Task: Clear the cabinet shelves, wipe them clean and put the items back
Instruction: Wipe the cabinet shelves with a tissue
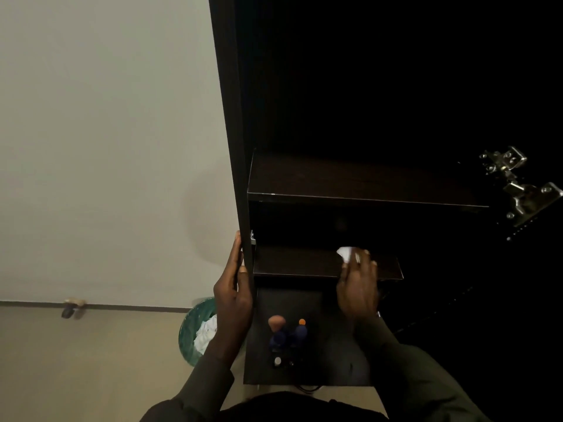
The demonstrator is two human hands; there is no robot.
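The person stood before a tall dark-brown wooden cabinet (240, 123) set against a plain pale wall (106, 132), looking down its open front. The left hand (234, 287) gripped the cabinet's left side panel at its front edge, thumb on the inner face and fingers wrapped round the outer face. The right hand (358, 284) lay on the lower dark wooden shelf (295, 261), its fingers spread fairly flat and pressing a crumpled white cloth or tissue (345, 253) against the shelf top near its right half; whether the thumb curled round the cloth could not be told. Above it, the upper dark wooden shelf (350, 181) showed a bare top with a thin light line along its front edge. Below the hands, on a dark lower surface (329, 354) of the cabinet, stood two dark-blue bottles (289, 335) close together, the left one with a peach-coloured top and the right one with a small orange cap, and just in front of them a small round white-topped item (277, 360). At the upper right, a shiny metal door hinge (518, 184) caught the light. Left of the cabinet, on the beige floor (91, 360), a green round waste bin (198, 330) held crumpled white paper.
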